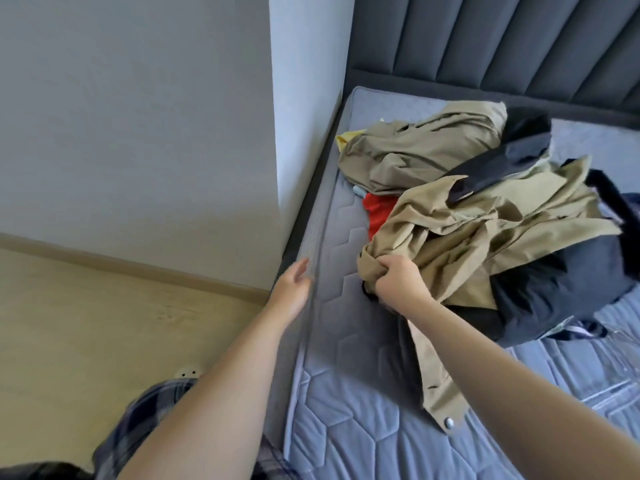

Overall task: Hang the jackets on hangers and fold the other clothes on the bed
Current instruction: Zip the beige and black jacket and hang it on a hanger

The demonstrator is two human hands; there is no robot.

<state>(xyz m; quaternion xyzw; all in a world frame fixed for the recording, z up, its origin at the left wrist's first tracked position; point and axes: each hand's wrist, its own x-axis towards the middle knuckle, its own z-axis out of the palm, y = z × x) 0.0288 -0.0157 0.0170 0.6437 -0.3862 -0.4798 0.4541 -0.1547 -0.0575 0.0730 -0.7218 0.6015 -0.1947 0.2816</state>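
A heap of clothes lies on the grey quilted mattress [346,393]. My right hand [398,280] grips a bunched fold of a tan jacket [467,230] at the heap's near left edge; a snap-button flap of it trails toward me. A second tan garment [415,150] lies farther back, with a dark navy garment [554,289] beside and under the tan jacket. A red piece [379,211] and a yellow piece [348,137] peek out from below. My left hand [292,289] hovers over the mattress's left edge with fingers relaxed, holding nothing.
A white wall corner [304,98] stands close to the bed's left side. The dark padded headboard [502,46] runs along the back. Light wooden floor [104,323] lies to the left. Clear plastic hangers [620,368] rest on the mattress at the right.
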